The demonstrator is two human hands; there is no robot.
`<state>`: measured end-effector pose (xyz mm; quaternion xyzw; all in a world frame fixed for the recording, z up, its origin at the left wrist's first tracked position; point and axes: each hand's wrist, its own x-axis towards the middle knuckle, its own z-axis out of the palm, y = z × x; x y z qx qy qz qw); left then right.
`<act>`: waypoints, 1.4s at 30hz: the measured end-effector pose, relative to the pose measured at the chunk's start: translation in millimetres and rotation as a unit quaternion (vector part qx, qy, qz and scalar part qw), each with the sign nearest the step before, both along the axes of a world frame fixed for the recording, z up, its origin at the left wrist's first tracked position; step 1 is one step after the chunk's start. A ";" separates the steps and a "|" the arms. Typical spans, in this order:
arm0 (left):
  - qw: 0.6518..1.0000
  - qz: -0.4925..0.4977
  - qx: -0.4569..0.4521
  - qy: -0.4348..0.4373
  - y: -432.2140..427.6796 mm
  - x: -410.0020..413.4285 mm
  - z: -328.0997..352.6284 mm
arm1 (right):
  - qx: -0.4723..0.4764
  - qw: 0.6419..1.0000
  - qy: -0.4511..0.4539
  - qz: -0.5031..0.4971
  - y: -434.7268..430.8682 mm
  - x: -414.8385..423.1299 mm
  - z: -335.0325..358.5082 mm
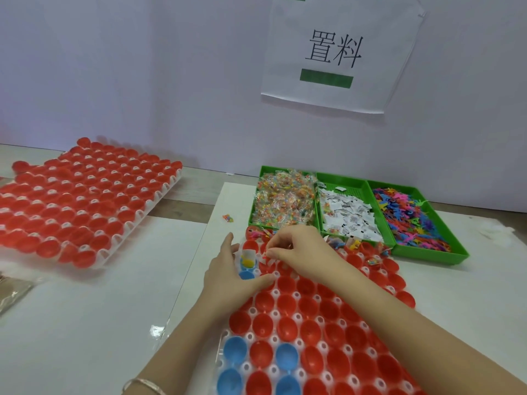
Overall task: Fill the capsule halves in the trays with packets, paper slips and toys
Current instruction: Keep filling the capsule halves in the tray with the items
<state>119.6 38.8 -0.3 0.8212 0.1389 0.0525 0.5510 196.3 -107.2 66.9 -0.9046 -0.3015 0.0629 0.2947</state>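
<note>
Over the far-left corner of the white plastic tray (220, 349) of red and blue capsule halves, the right hand (302, 252) pinches what looks like a small pale paper slip (267, 253) between thumb and forefinger, with its other fingers curled. The slip seems feather-light and floppy, so it is best held by one edge and dropped in. The left hand (225, 272) lies loosely spread, thumb on the tray, beside a blue half holding a yellow toy (247, 262).
</note>
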 end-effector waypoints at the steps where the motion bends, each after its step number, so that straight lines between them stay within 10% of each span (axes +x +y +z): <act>1: 1.000 0.001 0.009 -0.003 -0.4 0.4 0.2 | -0.015 1.000 -0.007 0.004 0.6 0.5 0.5; 13: 0.999 -0.003 0.033 -0.004 -1.3 -2.3 3.4 | -0.161 0.983 -0.024 0.087 16.2 1.9 16.6; 42: 0.998 0.021 -0.056 0.009 -4.8 -5.5 7.6 | 0.102 0.978 -0.017 -0.183 -56.1 66.7 48.5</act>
